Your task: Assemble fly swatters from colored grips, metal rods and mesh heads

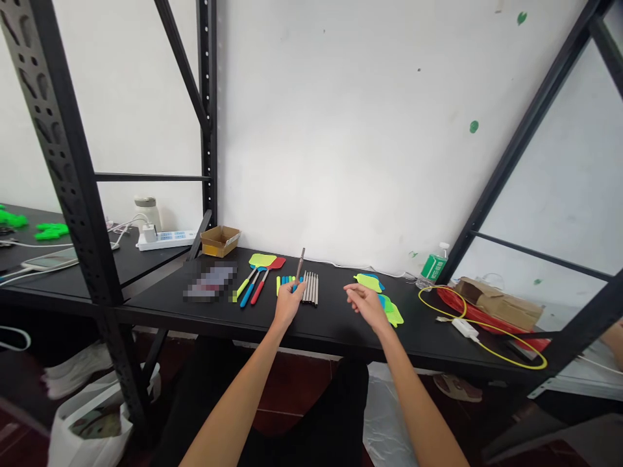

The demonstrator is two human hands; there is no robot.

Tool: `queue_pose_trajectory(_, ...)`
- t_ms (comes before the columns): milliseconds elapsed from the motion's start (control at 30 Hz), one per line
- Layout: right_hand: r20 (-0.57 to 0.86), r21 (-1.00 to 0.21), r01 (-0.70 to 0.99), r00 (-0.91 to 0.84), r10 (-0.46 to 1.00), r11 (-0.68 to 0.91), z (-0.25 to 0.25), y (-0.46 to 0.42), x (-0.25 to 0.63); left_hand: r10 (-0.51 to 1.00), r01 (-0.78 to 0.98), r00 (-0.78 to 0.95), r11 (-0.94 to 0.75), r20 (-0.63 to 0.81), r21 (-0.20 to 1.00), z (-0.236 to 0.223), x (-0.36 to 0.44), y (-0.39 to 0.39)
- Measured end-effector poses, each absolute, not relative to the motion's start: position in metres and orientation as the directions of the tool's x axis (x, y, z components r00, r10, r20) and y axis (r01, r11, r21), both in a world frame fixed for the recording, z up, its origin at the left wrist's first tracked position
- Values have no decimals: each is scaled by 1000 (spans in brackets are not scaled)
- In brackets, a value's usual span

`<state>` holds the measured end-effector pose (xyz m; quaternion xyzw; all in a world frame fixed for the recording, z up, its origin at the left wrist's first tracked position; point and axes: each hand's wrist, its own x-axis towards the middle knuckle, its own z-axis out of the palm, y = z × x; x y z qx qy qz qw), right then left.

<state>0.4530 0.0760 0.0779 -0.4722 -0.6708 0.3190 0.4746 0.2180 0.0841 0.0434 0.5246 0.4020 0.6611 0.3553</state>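
Observation:
My left hand (290,299) is closed around the lower end of a slim metal rod (300,264), which points up and slightly right. Just beside that hand, several metal rods (310,288) lie in a row on the black table. A row of short blue and yellow-green handles (285,280) lies at its left, partly covered by the hand. My right hand (365,302) hovers with fingers loosely bent and slightly apart, nothing visible in them. Near it lie yellow-green and blue fly swatter heads (393,314), partly hidden by the hand. Three whole fly swatters (257,279) lie further left.
A small cardboard box (220,241) sits at the back left, near a blurred-out object (210,283). To the right stand a green-labelled bottle (433,267), a yellow cable (491,327) with a white adapter (464,327), and brown packaging (496,301). Black shelf posts (73,162) flank the table.

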Motion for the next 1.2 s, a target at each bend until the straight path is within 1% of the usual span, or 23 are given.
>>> queue_pose_trajectory(67, 391, -768, 542, -24, 920, 341, 90, 82, 477, 893, -36, -166, -430, 419, 902, 43, 218, 84)
queue_pose_trajectory(133, 409, -621, 739, 21, 912, 261, 97, 90, 501, 894, -24, -148, -431, 423, 902, 43, 219, 84)
queue_pose_trajectory(167, 386, -565, 798, 29, 922, 211, 99, 94, 512, 894, -19, -147, -430, 423, 902, 43, 219, 84)
queue_pose_trajectory(233, 302, -494, 861, 43, 952, 118, 98, 104, 531, 893, -14, -150, -430, 423, 903, 42, 219, 85)
queue_pose_trajectory(333, 170, -425, 905, 85, 982, -5, 90, 116, 544, 893, -5, -146, -431, 425, 903, 42, 219, 85)
queue_pose_trajectory(433, 84, -346, 936, 97, 992, -62, 81, 125, 542, 895, 3, -139, -427, 423, 904, 43, 219, 85)
queue_pose_trajectory(533, 25, -285, 951, 137, 990, -124, 75, 131, 534, 898, 7, -129, -423, 421, 906, 43, 218, 84)
queue_pose_trajectory(667, -56, -256, 950, 171, 984, -179, 69, 139, 526, 902, 9, -115, -418, 417, 908, 44, 218, 84)
queue_pose_trajectory(800, -62, -201, 959, 192, 979, -201, 67, 142, 523, 906, 9, -107, -410, 409, 912, 43, 217, 84)
queue_pose_trajectory(900, -30, -196, 960, 197, 980, -199, 71, 139, 521, 911, 3, -105, -401, 400, 916, 42, 218, 85)
queue_pose_trajectory(1000, 62, -256, 946, 219, 974, -196, 80, 132, 519, 913, -9, -101, -397, 395, 918, 42, 218, 86)
queue_pose_trajectory(1100, 167, -384, 908, 247, 954, -168, 97, 124, 515, 914, -5, -98, -396, 394, 918, 41, 218, 87)
queue_pose_trajectory(1200, 261, -547, 833, 258, 930, -78, 120, 117, 506, 915, 2, -94, -393, 391, 920, 41, 218, 88)
